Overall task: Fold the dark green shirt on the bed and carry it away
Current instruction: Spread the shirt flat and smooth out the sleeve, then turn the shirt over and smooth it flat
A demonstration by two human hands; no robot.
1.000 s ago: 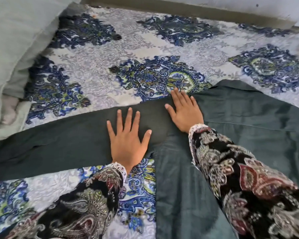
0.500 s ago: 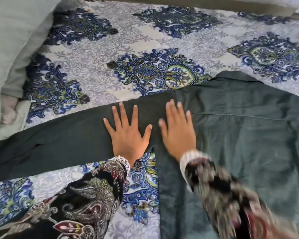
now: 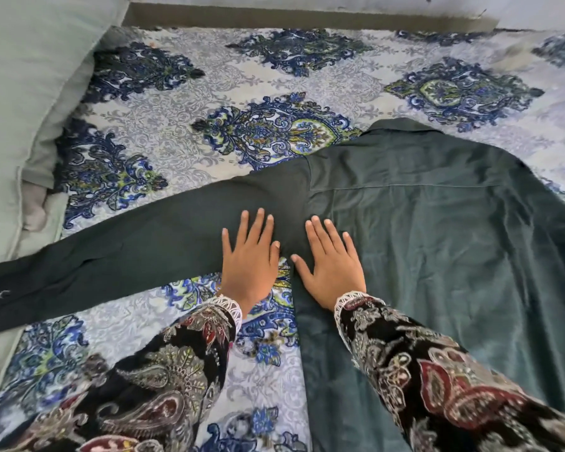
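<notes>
One dark green long-sleeved cotton shirt (image 3: 437,230) lies spread flat, back side up, on the bed's white sheet printed with blue and green paisley medallions (image 3: 183,132). Its body covers the right half of the sheet, with the collar (image 3: 405,127) pointing toward the far edge. One long sleeve (image 3: 128,252) stretches straight out toward the left edge of the bed, and its cuff reaches that edge; a single small button or eyelet (image 3: 4,293) shows on the cuff.

Two hands rest on the shirt, side by side and just apart, near the armpit where sleeve meets body. The left hand (image 3: 250,259) lies palm down with fingers straight and slightly spread on the sleeve, its heel over the sleeve's near edge and onto the sheet; it grips nothing. The right hand (image 3: 331,265) lies palm down on the shirt body just beside the side seam, fingers straight and together, thumb out toward the left hand; it holds nothing either. Both wrists wear black paisley-patterned sleeves with white lace cuffs (image 3: 351,300).

One pale green pillow (image 3: 23,93) sits along the left edge toward the far left corner, well apart from the hands. A dull brown strip (image 3: 291,19) runs along the bed's far edge. No writing or brand marks can be read anywhere.
</notes>
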